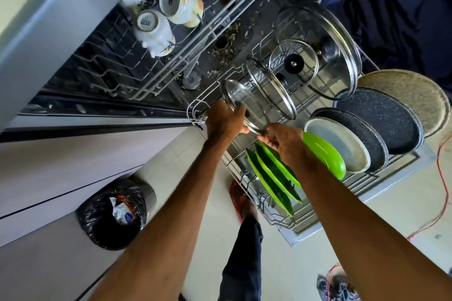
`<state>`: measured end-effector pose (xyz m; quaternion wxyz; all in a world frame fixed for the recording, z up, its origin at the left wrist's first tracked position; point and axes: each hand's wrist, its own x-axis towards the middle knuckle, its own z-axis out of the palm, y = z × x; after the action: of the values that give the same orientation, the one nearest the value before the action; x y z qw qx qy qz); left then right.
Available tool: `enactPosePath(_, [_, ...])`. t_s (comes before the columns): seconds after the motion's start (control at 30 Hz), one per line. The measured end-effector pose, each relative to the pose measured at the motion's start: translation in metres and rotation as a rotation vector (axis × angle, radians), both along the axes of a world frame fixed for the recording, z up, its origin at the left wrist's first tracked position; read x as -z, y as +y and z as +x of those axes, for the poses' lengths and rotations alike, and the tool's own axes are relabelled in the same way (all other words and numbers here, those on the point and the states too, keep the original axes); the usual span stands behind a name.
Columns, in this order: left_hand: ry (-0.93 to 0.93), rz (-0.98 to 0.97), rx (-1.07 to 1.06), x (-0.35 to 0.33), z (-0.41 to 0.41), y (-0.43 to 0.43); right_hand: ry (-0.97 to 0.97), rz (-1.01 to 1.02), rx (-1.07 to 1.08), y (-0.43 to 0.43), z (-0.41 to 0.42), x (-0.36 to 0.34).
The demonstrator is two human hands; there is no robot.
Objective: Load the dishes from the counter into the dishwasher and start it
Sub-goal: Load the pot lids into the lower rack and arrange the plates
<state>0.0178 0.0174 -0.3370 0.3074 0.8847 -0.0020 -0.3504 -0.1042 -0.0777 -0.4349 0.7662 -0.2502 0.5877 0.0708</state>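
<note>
While both hands hold the small glass lid (237, 98) on edge over the near-left corner of the lower rack (195, 105), can't tell if it's seated in the tines. Left hand (223, 121) fingers are wrapped round its rim and right hand (285, 140) fingers pinch the lower rim. Bigger lids (318, 39) stand just behind, green plates (271, 178) and pans (381, 124) to the right. Mugs (156, 32) sit inverted on the upper rack (171, 76).
</note>
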Motion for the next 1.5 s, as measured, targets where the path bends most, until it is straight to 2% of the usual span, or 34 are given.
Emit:
enactPosePath(0.27, [-0.136, 0.175, 0.365, 0.031, 0.033, -0.020, -0.029, 0.088, 0.057, 0.008, 0.025, 0.018])
enactPosePath(0.47, [-0.198, 0.273, 0.459, 0.044, 0.047, -0.025, -0.088, 0.066, 0.083, 0.013, 0.034, 0.025])
enactPosePath(0.6, [-0.171, 0.284, 0.408, 0.049, 0.047, -0.022, -0.098, 0.049, 0.049, 0.015, 0.030, 0.029])
enactPosePath(0.8, [-0.009, 0.117, 0.269, 0.064, 0.038, -0.011, -0.062, 0.043, 0.056, 0.014, 0.027, 0.035])
enactPosePath(1.13, [-0.083, 0.037, 0.144, 0.057, 0.000, 0.005, -0.015, 0.014, -0.008, 0.004, 0.011, 0.019])
enactPosePath(1.5, [-0.138, 0.101, 0.024, 0.019, -0.067, 0.020, -0.028, -0.047, -0.228, 0.000, -0.036, -0.054])
